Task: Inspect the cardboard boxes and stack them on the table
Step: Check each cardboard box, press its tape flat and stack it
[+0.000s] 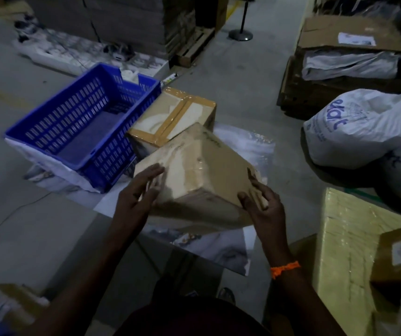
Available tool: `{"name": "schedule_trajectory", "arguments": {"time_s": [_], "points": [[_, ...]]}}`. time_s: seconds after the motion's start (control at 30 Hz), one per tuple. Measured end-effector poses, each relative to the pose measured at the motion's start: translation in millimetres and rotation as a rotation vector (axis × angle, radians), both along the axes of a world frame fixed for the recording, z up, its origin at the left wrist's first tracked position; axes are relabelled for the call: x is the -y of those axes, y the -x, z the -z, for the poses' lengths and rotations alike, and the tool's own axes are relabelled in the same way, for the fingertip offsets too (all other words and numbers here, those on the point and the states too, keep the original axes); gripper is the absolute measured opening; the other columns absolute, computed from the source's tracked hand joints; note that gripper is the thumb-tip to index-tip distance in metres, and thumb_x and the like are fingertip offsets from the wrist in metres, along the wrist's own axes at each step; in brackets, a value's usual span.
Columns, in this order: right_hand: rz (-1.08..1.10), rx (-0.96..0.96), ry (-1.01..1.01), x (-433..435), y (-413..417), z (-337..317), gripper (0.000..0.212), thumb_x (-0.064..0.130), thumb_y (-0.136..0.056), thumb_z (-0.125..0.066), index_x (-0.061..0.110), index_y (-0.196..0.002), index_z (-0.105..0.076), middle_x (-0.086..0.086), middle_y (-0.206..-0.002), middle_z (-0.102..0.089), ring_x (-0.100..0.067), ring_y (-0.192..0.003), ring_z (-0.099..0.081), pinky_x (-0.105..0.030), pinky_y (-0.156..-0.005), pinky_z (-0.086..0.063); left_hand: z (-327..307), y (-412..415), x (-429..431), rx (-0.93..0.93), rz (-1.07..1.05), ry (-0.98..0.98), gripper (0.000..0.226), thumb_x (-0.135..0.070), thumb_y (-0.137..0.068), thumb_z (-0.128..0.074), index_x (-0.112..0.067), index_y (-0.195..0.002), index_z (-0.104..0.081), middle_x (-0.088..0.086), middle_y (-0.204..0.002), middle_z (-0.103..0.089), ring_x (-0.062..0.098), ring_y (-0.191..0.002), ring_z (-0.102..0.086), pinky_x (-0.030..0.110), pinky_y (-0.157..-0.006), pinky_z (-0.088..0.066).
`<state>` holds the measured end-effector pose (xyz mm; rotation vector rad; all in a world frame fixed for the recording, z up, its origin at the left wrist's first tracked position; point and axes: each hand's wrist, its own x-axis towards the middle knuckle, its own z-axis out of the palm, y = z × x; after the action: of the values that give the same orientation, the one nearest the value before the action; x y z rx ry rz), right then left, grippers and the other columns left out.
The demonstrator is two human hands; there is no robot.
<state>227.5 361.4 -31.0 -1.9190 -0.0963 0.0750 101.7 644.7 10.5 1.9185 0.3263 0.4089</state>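
Head view: a tilted cardboard box [201, 170] sits between both hands over the middle of the tabletop [255, 146]; whether it rests there I cannot tell. The left hand [137, 197] lays straight fingers flat on its left face. The right hand [263, 207] clasps its right near corner between thumb and fingers. A second taped box [172, 115] lies just behind, beside a blue crate [78, 127] at the left edge.

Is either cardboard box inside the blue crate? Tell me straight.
No: the taped box and the tilted box in front of it both lie outside the blue crate, on its right side.
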Motion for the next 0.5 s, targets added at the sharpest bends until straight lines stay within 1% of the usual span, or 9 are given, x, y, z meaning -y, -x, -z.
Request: {"name": "schedule_trajectory", "arguments": {"time_s": [0.07,0.13,0.2,0.23,0.27,0.33,0.37,0.4,0.5], "points": [[-0.001,-0.086,0.194,1,-3,16,0.087,0.072,-0.07,-0.081,0.023,-0.139,-0.059,0.003,-0.138,-0.055,-0.015,-0.127,-0.055,-0.036,-0.103,-0.052,-11,-9,4,-0.078,-0.071,-0.05,0.061,-0.065,-0.096,-0.044,-0.032,-0.147,-0.051,-0.012,-0.15,-0.049,0.006,-0.135,-0.045,0.042,-0.109,-0.042],[-0.018,-0.266,0.109,1,-6,21,0.101,0.078,-0.063,-0.084,0.022,-0.141,-0.054,0.0,-0.135,-0.063,-0.021,-0.123,-0.063,-0.043,-0.096,-0.06,-23,-18,3,-0.159,-0.132,-0.126,0.082,-0.085,-0.09,-0.03,-0.024,-0.137,-0.057,0.002,-0.138,-0.057,0.018,-0.125,-0.054,0.042,-0.102,-0.046],[-0.057,-0.397,-0.086,-1,-8,18,0.091,0.064,-0.066,-0.089,0.016,-0.138,-0.058,0.0,-0.122,-0.073,-0.019,-0.113,-0.071,-0.039,-0.089,-0.064,-32,-22,-1,-0.19,-0.159,-0.101,0.09,-0.093,-0.083,-0.028,-0.018,-0.117,-0.062,0.001,-0.116,-0.062,0.017,-0.108,-0.062,0.034,-0.087,-0.051],[-0.082,-0.405,-0.151,-3,-7,15,0.08,0.055,-0.069,-0.089,0.015,-0.133,-0.063,0.0,-0.118,-0.075,-0.019,-0.11,-0.072,-0.037,-0.088,-0.064,-34,-21,-3,-0.201,-0.164,-0.073,0.085,-0.092,-0.081,-0.035,-0.019,-0.117,-0.06,-0.003,-0.114,-0.061,0.01,-0.105,-0.063,0.026,-0.082,-0.05],[-0.101,-0.388,-0.184,-4,-4,12,0.07,0.049,-0.071,-0.088,0.016,-0.129,-0.066,0.0,-0.116,-0.077,-0.019,-0.109,-0.073,-0.036,-0.087,-0.064,-34,-18,-6,-0.212,-0.152,-0.061,0.082,-0.09,-0.081,-0.043,-0.021,-0.124,-0.059,-0.006,-0.118,-0.061,0.005,-0.105,-0.062,0.022,-0.083,-0.051],[-0.123,-0.339,-0.219,-5,5,4,0.06,0.04,-0.074,-0.088,0.017,-0.126,-0.068,0.001,-0.115,-0.077,-0.015,-0.106,-0.074,-0.033,-0.085,-0.063,-30,-9,-14,-0.249,-0.142,-0.036,0.081,-0.085,-0.082,-0.053,-0.03,-0.141,-0.053,-0.001,-0.136,-0.058,0.013,-0.118,-0.061,0.037,-0.095,-0.055],[-0.12,-0.32,-0.228,-4,9,1,0.055,0.035,-0.076,-0.088,0.018,-0.125,-0.068,0.002,-0.114,-0.077,-0.011,-0.105,-0.074,-0.03,-0.083,-0.063,-28,-2,-16,-0.257,-0.143,-0.007,0.075,-0.079,-0.085,-0.056,-0.034,-0.144,-0.051,0.0,-0.14,-0.057,0.018,-0.122,-0.06,0.045,-0.097,-0.055],[-0.11,-0.298,-0.221,-2,12,2,0.05,0.028,-0.08,-0.087,0.018,-0.125,-0.068,0.003,-0.113,-0.077,-0.008,-0.103,-0.073,-0.027,-0.082,-0.062,-25,5,-15,-0.242,-0.149,0.054,0.065,-0.067,-0.088,-0.061,-0.035,-0.144,-0.052,0.0,-0.141,-0.057,0.018,-0.121,-0.061,0.046,-0.096,-0.055],[-0.096,-0.213,-0.178,11,17,2,0.047,0.015,-0.088,-0.081,0.026,-0.129,-0.064,0.009,-0.117,-0.074,-0.001,-0.104,-0.071,-0.024,-0.082,-0.061,-17,22,-2,-0.216,-0.209,0.199,0.053,-0.028,-0.087,-0.071,-0.029,-0.138,-0.058,-0.006,-0.13,-0.064,-0.003,-0.105,-0.065,0.033,-0.086,-0.057]]}}
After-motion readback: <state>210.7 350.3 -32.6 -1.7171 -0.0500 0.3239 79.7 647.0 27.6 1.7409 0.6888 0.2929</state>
